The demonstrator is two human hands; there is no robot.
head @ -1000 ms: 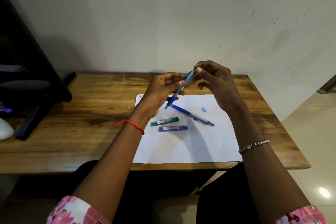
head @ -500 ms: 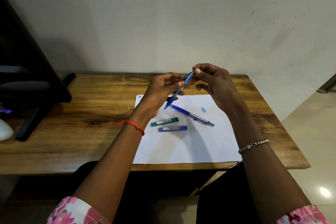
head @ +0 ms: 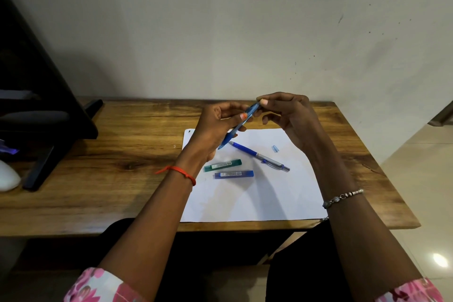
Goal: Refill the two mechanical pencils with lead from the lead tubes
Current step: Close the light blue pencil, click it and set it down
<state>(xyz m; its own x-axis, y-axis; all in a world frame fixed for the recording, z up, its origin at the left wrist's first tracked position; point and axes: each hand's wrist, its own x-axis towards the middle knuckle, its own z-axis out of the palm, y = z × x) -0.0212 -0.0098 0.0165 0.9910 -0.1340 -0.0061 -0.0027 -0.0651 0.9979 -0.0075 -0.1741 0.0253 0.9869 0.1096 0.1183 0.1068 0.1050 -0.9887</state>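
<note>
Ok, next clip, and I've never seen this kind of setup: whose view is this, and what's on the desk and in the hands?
The camera sits on the person's head, looking down at their own two bare hands. The left hand holds a light blue pencil by its middle; the right hand pinches its top end. On the white paper lie a second pencil, a green lead tube, a blue lead tube and a small blue cap.
</note>
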